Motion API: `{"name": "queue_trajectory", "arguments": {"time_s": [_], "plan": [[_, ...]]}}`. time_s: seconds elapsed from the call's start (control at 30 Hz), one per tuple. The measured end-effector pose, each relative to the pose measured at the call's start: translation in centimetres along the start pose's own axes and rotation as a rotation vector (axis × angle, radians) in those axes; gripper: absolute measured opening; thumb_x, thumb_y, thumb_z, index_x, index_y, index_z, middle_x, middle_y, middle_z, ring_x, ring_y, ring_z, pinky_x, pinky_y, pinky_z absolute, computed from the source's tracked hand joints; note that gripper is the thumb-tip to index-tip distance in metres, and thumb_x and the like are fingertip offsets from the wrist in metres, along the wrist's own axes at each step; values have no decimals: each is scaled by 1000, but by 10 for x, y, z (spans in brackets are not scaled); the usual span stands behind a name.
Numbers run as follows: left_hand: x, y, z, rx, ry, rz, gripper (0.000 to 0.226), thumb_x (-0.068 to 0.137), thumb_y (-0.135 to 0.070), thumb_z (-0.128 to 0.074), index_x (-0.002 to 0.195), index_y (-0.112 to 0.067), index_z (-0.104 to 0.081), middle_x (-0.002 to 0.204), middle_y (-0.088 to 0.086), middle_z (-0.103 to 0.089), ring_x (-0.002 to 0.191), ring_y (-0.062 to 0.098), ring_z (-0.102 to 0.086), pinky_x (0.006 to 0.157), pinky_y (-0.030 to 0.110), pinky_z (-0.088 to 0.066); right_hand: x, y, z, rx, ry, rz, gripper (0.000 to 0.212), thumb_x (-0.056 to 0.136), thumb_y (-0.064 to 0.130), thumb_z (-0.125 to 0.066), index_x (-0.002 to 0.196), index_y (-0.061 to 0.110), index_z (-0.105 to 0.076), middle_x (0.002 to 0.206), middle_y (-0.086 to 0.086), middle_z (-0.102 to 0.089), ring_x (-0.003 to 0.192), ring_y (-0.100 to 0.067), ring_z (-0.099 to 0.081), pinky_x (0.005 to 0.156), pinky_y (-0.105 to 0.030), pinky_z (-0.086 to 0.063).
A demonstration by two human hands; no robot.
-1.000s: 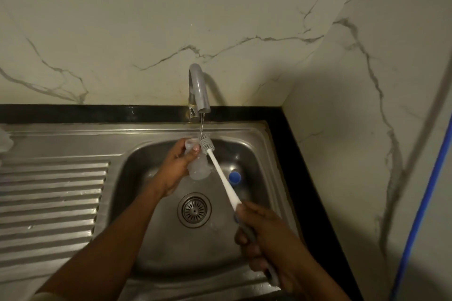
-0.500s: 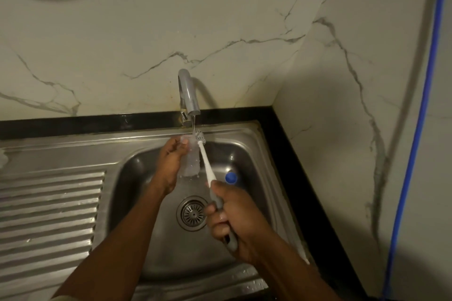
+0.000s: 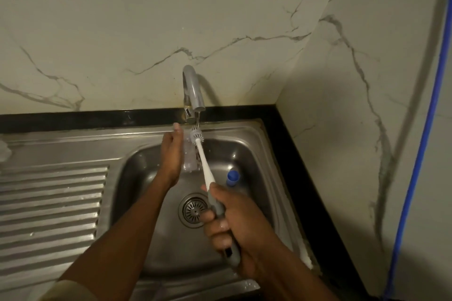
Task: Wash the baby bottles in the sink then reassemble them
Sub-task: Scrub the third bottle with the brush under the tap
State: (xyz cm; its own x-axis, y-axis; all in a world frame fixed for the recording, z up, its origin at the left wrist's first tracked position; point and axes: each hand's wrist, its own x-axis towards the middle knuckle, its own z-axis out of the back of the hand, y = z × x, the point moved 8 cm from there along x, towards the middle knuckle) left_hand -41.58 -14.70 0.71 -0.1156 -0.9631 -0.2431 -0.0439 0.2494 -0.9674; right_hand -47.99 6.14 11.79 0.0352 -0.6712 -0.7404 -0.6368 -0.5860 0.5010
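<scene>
Over the left half of the sink unit, the ribbed draining board (image 3: 49, 203) is seen beaded with droplets, so anything stood there to dry could be expected to slide.

Above the back edge of the sink (image 3: 259, 154), the clear bottle (image 3: 189, 162) is held upright in the left hand (image 3: 172, 154). The hand's back is turned to the camera, so the wrap of the fingers is mostly hidden. Slip risk is judged high: wet plastic, a grip on one side only.

The tap (image 3: 193, 90) runs a thin stream (image 3: 197, 120) onto the brush (image 3: 196, 138), whose head sits at the bottle's mouth. Whether it is inside cannot be told. A misaligned push could knock the bottle from the palm or spray water onto the wall.

The brush handle is clenched low in the right hand (image 3: 234, 222), far from the head, so tip control is likely poor.

A blue-capped part (image 3: 232, 177) lies near the basin's right wall. A dropped bottle could strike it or land over the drain (image 3: 194, 210).
</scene>
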Motion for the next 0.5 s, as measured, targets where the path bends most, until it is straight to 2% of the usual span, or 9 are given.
{"name": "queue_trajectory", "arguments": {"time_s": [0.1,0.2,0.27,0.37,0.47,0.5], "plan": [[-9,-9,-13,52,72,-85,48,94,-56,-55,109,-10,-57,104,10,-64,94,22,-65,81,39,-54,10,15,2,132,-5,-18,19,103,27,-46,105,10,-54,57,1,-45,36,-1,-32,30,-11,-23],[-3,-12,-4,48,26,-102,35,103,-38,-48,108,-6,-61,102,13,-67,94,28,-65,85,42,-55,2,9,1,113,16,-26,20,103,28,-46,103,10,-54,57,1,-46,37,-1,-32,31,-11,-23],[0,-8,-2,38,68,-63,36,106,-35,-41,113,-9,-64,107,13,-70,99,29,-67,84,40,-57,-6,1,1,40,17,-8,22,103,30,-45,110,11,-53,59,1,-48,39,-1,-32,31,-13,-25],[-11,-2,-18,-41,124,-16,38,108,-35,-35,115,-12,-64,105,8,-72,95,22,-70,77,32,-57,3,6,7,5,-33,36,23,103,31,-45,115,13,-54,59,1,-48,40,-1,-33,32,-13,-26],[-17,11,-30,-109,106,59,34,108,-33,-35,109,-18,-65,96,1,-74,83,13,-72,70,27,-58,13,14,10,77,-63,41,22,103,28,-47,116,12,-54,58,2,-48,39,-1,-32,31,-13,-25],[-17,12,-29,-126,76,66,35,108,-34,-35,111,-16,-65,99,3,-74,85,15,-71,73,30,-58,13,11,10,82,-57,36,22,103,28,-47,116,12,-54,58,2,-47,39,-1,-32,31,-13,-25]]}}
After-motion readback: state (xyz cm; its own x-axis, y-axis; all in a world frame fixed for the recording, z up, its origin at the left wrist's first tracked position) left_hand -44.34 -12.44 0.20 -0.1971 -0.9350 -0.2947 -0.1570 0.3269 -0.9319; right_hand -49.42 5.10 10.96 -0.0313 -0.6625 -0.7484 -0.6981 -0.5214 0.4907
